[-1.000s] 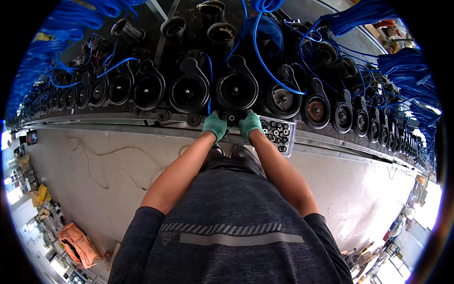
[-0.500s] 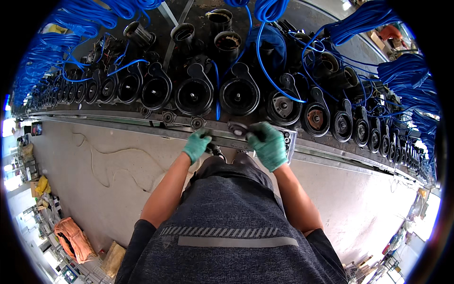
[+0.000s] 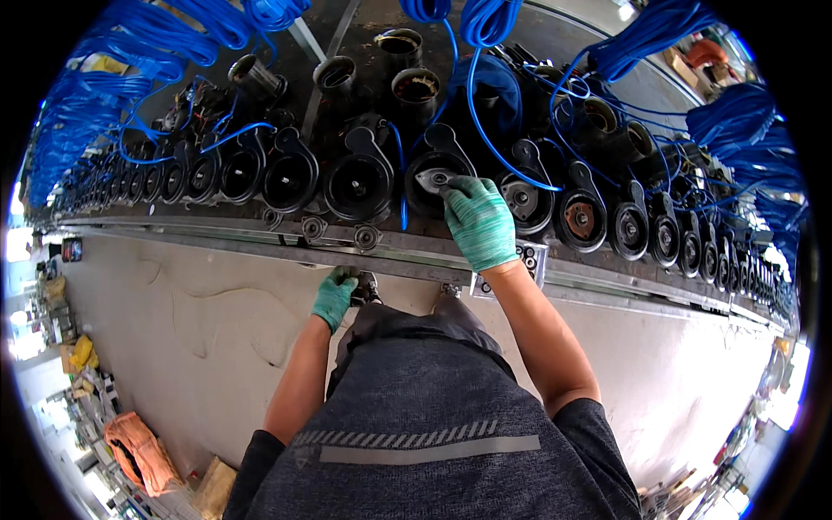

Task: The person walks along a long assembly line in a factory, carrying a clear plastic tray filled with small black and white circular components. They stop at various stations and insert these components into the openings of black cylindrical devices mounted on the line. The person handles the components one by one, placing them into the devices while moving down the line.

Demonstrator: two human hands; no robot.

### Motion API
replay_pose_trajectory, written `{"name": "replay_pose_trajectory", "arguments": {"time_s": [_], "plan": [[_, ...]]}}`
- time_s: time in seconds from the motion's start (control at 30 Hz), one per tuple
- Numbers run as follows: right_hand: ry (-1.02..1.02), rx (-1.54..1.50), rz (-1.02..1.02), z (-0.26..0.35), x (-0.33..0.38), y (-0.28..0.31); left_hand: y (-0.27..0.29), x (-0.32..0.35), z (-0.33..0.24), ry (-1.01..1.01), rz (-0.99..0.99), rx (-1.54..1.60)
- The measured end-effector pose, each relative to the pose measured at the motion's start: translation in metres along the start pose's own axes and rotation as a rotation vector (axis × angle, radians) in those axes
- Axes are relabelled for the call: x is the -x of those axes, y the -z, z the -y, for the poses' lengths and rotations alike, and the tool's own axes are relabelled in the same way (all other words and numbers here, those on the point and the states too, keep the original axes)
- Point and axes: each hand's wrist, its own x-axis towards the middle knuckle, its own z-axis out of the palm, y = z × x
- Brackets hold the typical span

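My right hand (image 3: 479, 224), in a green glove, reaches over the bench edge. Its fingers are closed on a grey metal flange plate (image 3: 430, 179) with a raised round centre. The plate lies tilted or flat inside the mouth of a round black housing (image 3: 422, 204); my fingers cover its right side. Low in front of the bench edge is my left hand (image 3: 334, 299), also gloved. Its fingers are curled together, and whether something small is in them is hidden. Similar flange plates (image 3: 367, 237) sit along the bench's front edge.
Black housings (image 3: 357, 185) stand in a long row to both sides. A clear tray (image 3: 539, 270) with black rings is by my right wrist. Behind are metal cylinders (image 3: 414, 87) and blue cable coils (image 3: 490, 22). A metal rail (image 3: 286, 250) runs along the front.
My right hand has carried the flange plate forward from in front of the bench into the black housing. My left hand has moved slightly down and left.
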Motion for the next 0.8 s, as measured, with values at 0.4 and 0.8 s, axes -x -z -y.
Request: {"name": "replay_pose_trajectory", "arguments": {"time_s": [0.4,0.8], "plan": [[-0.684,-0.094,0.212,-0.015,0.129,0.041,0.018,-0.066,-0.001,-0.133,0.054,-0.180],[-0.634,0.274,0.563,-0.031,0.170,-0.031,0.035,-0.098,0.023,-0.264,0.099,-0.372]]}}
